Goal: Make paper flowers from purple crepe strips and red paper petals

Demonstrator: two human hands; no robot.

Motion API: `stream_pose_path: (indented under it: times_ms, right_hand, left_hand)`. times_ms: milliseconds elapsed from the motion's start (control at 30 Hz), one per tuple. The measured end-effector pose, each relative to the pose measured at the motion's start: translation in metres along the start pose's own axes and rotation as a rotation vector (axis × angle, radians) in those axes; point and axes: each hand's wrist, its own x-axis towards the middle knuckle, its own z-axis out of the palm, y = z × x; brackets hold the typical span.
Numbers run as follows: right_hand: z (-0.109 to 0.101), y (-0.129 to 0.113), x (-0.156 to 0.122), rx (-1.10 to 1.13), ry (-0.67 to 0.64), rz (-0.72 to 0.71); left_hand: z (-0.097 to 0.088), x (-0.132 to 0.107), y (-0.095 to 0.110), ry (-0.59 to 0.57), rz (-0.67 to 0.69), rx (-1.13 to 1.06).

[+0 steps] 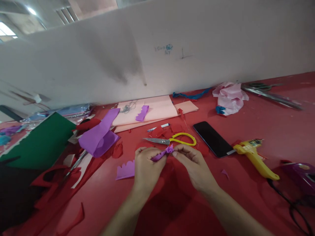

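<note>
- The left hand [149, 164] had its thumb and forefinger clamped together on a purple paper strip [158, 156], with the back of the hand turned up toward the camera.
- The right hand [194, 162] met it from the other side; its thumb and forefinger were drawn close together at the edge of the strip's ruffled end [169, 149], though whether they gripped it I could not tell.
- The strip was raised between the two hands above the red tabletop [103, 203], its gathered end toward the right hand and its flatter length running into the left.
- Just beyond the fingertips lay scissors with yellow handles [183, 138], blades pointing left, and behind them red scraps [157, 131] and a white marker [158, 127].
- A scalloped purple piece [125, 170] lay beside the left hand, which partly hid it.
- Farther left, a large folded purple sheet [98, 137] stood out near a green sheet [41, 141].
- Right of the right hand were a black-screened smartphone [213, 139] and a yellow glue gun [258, 159], its nozzle near the phone's lower corner.
- Toward the white partition [209, 29], peach sheets [157, 106] carried a smaller scalloped purple strip [142, 113] and a tangle of thin wire [128, 107].
</note>
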Motion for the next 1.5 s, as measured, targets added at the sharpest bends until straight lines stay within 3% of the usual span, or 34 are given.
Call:
stream_pose_path:
  times_ms: [167,300,433,833,1033,1300,1400,1500]
  right_hand:
    - [0.0011,0.0022,0.0007,0.104,-0.029,0.007]
    - [0.0010,0.0006,0.0002,0.067,-0.032,0.004]
    - [0.0001,0.0010,-0.0010,0.004,-0.027,0.005]
    - [-0.0026,0.0064,0.0000,0.146,0.007,0.001]
    - [-0.0034,0.0044,0.0019,0.186,0.071,0.047]
    - [-0.0025,0.0022,0.0029,0.229,0.135,0.106]
    - [-0.0025,0.0020,0.0034,0.259,0.168,0.137]
    - [-0.0013,0.0025,0.0023,0.157,0.083,0.099]
  left_hand:
    - [-0.0012,0.0039,-0.0033,-0.124,-0.253,-0.262]
    - [-0.0006,0.0059,-0.0063,-0.149,-0.331,-0.356]
    - [0.0005,0.0060,-0.0083,-0.147,-0.336,-0.382]
    - [-0.0009,0.0073,-0.0060,-0.167,-0.312,-0.365]
    - [-0.0003,0.0069,-0.0045,-0.245,-0.360,-0.424]
    - [-0.0024,0.0062,-0.0002,-0.288,-0.309,-0.412]
    - [-0.0018,0.0061,-0.0008,-0.268,-0.355,-0.477]
    - [-0.0001,0.0071,-0.0042,-0.214,-0.406,-0.565]
